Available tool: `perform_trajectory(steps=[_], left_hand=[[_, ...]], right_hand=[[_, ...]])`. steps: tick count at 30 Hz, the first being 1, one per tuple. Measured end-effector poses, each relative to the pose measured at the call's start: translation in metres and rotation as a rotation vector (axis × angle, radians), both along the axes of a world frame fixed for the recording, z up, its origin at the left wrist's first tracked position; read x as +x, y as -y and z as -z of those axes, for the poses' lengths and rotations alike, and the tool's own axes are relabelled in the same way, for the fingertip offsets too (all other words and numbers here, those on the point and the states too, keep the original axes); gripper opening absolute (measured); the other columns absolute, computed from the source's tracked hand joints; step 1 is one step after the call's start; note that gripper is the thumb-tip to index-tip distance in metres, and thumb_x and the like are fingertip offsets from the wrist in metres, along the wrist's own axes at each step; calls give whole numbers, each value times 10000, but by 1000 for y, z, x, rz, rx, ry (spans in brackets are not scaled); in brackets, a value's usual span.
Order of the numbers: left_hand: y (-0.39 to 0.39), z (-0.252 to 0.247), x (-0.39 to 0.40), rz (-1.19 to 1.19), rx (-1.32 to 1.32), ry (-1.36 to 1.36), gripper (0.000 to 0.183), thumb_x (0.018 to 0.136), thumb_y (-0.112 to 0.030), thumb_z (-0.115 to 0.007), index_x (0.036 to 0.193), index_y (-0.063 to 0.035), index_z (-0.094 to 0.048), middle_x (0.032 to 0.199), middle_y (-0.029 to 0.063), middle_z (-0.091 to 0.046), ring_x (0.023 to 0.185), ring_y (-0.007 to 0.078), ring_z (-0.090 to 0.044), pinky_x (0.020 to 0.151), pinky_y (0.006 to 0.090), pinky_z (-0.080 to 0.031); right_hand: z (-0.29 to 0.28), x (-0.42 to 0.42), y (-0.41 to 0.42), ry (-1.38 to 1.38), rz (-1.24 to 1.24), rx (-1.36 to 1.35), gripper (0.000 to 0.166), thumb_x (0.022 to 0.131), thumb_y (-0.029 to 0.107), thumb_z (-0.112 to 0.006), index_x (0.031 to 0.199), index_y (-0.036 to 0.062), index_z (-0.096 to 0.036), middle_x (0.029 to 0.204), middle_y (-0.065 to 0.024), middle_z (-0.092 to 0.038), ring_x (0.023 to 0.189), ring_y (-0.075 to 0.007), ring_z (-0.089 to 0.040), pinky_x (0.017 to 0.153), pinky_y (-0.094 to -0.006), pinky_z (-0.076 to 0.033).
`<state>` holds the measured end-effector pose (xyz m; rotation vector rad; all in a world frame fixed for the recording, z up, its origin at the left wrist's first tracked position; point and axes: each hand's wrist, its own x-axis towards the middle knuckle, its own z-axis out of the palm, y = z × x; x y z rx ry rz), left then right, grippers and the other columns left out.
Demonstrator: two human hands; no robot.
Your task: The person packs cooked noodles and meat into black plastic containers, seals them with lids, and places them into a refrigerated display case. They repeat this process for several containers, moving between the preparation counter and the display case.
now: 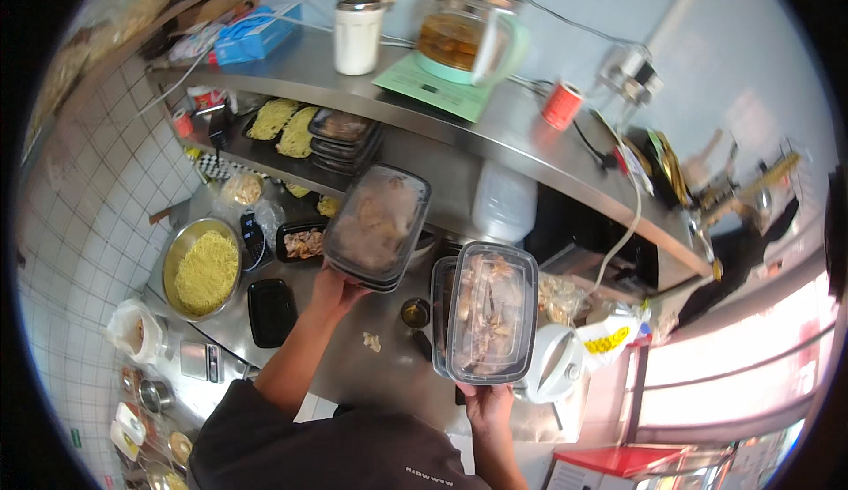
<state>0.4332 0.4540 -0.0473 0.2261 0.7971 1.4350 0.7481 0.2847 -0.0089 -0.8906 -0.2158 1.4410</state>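
Observation:
My left hand (339, 289) holds up a short stack of black plastic food containers with clear lids (379, 222); brownish food shows through the fogged top lid. My right hand (487, 405) grips the near end of a clear-lidded container of meat pieces (493, 311). Another dark container (440, 318) shows just left of it; whether that hand holds it too, I cannot tell. Left of my left hand, an open black tray of chopped meat (303, 242) and an empty black tray (271, 313) lie on the steel counter (358, 377).
A steel bowl of yellow shreds (202, 271), a digital scale (202, 361) and a lined tub (136, 331) stand at left. Stacked lidded containers (344, 139) sit on the lower shelf. Above are a glass kettle (457, 33) and a white jar (358, 36). A white appliance (553, 364) stands at right.

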Motion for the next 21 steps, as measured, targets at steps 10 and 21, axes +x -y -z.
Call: perform_trajectory(steps=[10,21], left_hand=[[150,-21,73,237,184,-180,477,1020,-339,-646,1449,-162,-537,1368,30,-625,1168,228,-657,886,435,-600],[320,73,320,1074,206,105,510,1051,-342,-565,1498,-114,-477,1429,95,-524,1300,296,-519,1105,493,-437]], right_hand=[[14,126,182,-87,314,8,270,1003,95,-646,1251,-7,-621,1170,-172,-703,932,-269,-740,704,-378,-677],[47,292,512,-10,822,-75,307,1030,56,-562,1336,37,-547,1274,-166,-669,1086,-283,-720,843,-459,-665]])
